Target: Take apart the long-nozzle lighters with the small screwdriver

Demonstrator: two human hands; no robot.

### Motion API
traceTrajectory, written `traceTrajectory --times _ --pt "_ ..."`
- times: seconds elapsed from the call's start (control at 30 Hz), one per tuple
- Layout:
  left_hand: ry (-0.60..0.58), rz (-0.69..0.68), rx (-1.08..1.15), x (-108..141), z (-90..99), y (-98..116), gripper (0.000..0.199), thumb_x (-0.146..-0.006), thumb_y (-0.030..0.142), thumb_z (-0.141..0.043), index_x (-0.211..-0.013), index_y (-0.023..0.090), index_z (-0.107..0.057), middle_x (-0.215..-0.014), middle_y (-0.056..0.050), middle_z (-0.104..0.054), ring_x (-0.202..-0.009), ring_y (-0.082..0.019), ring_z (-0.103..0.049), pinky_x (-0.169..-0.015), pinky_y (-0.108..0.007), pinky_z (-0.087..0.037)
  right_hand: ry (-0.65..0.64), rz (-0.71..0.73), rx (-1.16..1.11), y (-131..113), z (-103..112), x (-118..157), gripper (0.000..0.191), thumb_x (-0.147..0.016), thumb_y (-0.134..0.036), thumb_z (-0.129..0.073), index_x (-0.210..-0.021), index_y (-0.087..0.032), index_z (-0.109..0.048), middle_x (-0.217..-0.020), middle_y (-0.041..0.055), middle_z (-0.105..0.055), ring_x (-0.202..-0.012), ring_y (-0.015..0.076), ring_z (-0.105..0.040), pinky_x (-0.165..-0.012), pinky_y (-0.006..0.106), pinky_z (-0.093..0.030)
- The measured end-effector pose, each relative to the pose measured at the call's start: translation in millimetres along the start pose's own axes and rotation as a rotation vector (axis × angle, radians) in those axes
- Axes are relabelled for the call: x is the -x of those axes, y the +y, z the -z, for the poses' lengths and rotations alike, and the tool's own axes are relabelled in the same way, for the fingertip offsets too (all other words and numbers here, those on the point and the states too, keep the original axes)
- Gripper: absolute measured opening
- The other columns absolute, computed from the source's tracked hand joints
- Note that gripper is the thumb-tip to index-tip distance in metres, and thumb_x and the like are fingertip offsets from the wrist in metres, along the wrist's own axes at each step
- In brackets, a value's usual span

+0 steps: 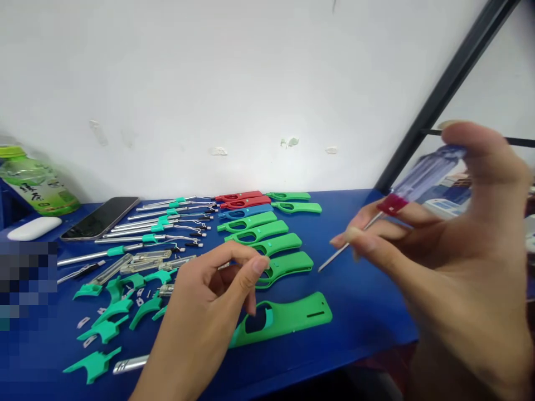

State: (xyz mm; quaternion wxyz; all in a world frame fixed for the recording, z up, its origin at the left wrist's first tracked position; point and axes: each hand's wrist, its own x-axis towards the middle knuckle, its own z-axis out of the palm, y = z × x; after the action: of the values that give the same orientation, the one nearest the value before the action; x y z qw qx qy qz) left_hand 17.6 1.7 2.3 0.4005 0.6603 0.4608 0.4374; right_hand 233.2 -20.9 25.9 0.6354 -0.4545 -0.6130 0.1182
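Note:
My right hand (451,250), at the right, grips a screwdriver (422,178) with a clear purple handle and red collar; its thin shaft points down and left. Over the middle of the blue table, my left hand (217,301) has its thumb and forefinger curled close together; whether anything is between them is too small to tell. Just beyond and partly behind it lies a green lighter casing (301,317) with a trigger opening. More green casings (292,262), a blue casing (251,211) and red casings (244,203) lie in a row behind.
Metal tubes with wires (137,225), clear plastic parts (146,262) and green triggers (98,365) cover the left of the blue table (363,323). A phone (102,217), white case (35,228) and green-capped bottle (37,184) lie far left. A black frame (438,94) stands right.

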Motion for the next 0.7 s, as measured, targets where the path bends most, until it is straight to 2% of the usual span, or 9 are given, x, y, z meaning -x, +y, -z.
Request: traceTrajectory --times 0.13,0.2,0.3,0.4,0.5,0.6,0.7 --pt "0.022 0.048 0.108 0 2.2 -5 0.041 -0.097 0.057 -0.068 -0.074 0.022 -0.069 -0.059 0.002 -0.068 -0.049 -0.009 -0.056 -0.047 -0.016 -0.042 -0.031 0.082 -0.259 3 -23 6 0.086 -0.075 -0.015 -0.092 -0.145 -0.046 -0.053 -0.083 -0.0092 -0.068 -0.064 0.0189 -0.075 -0.070 0.038 -0.073" --pt "0.025 0.063 0.175 -1 3.0 -8 0.038 -0.095 0.058 -0.072 -0.080 0.023 -0.074 -0.060 0.003 -0.069 -0.050 -0.008 -0.056 -0.050 -0.016 -0.044 0.010 0.099 -0.304 4 -32 7 0.081 -0.075 -0.010 -0.091 -0.139 -0.045 -0.057 -0.097 -0.0071 -0.069 -0.064 0.0173 -0.075 -0.068 0.036 -0.073" --pt "-0.006 0.127 0.294 -1 3.1 -12 0.034 -0.091 0.058 -0.079 -0.094 0.024 -0.081 -0.067 0.002 -0.073 -0.052 -0.005 -0.054 -0.052 -0.013 -0.043 0.115 0.155 -0.329 6 -41 9 0.071 -0.076 -0.005 -0.088 -0.130 -0.044 -0.061 -0.123 -0.0045 -0.061 -0.068 0.0145 -0.076 -0.071 0.037 -0.073" --pt "-0.042 0.195 0.416 -1 1.7 -14 0.030 -0.088 0.054 -0.084 -0.100 0.027 -0.084 -0.076 0.000 -0.078 -0.054 -0.003 -0.052 -0.050 -0.011 -0.038 0.126 0.179 -0.343 7 -45 10 0.069 -0.079 -0.002 -0.085 -0.128 -0.043 -0.058 -0.122 -0.0042 -0.057 -0.074 0.0150 -0.078 -0.073 0.036 -0.072" --pt "-0.044 0.223 0.505 -1 -0.5 -13 0.029 -0.085 0.051 -0.088 -0.102 0.029 -0.085 -0.081 -0.002 -0.079 -0.062 -0.005 -0.056 -0.048 -0.011 -0.036 0.130 0.178 -0.350 9 -47 9 0.066 -0.079 -0.001 -0.084 -0.126 -0.040 -0.057 -0.125 -0.0038 -0.053 -0.075 0.0136 -0.078 -0.071 0.033 -0.072" --pt "-0.039 0.242 0.513 -1 -2.3 -14 0.029 -0.083 0.050 -0.090 -0.102 0.029 -0.085 -0.081 -0.002 -0.078 -0.067 -0.007 -0.060 -0.047 -0.010 -0.034 0.118 0.194 -0.365 10 -48 8 0.065 -0.081 0.000 -0.083 -0.125 -0.039 -0.055 -0.118 -0.0045 -0.053 -0.074 0.0127 -0.078 -0.071 0.032 -0.072" --pt "-0.051 0.251 0.483 0 -2.8 -16 0.032 -0.083 0.053 -0.088 -0.103 0.028 -0.084 -0.078 -0.002 -0.078 -0.060 -0.006 -0.056 -0.044 -0.012 -0.030 0.114 0.192 -0.370 10 -48 7 0.064 -0.081 0.000 -0.082 -0.124 -0.038 -0.055 -0.118 -0.0043 -0.053 -0.075 0.0125 -0.078 -0.070 0.032 -0.072"
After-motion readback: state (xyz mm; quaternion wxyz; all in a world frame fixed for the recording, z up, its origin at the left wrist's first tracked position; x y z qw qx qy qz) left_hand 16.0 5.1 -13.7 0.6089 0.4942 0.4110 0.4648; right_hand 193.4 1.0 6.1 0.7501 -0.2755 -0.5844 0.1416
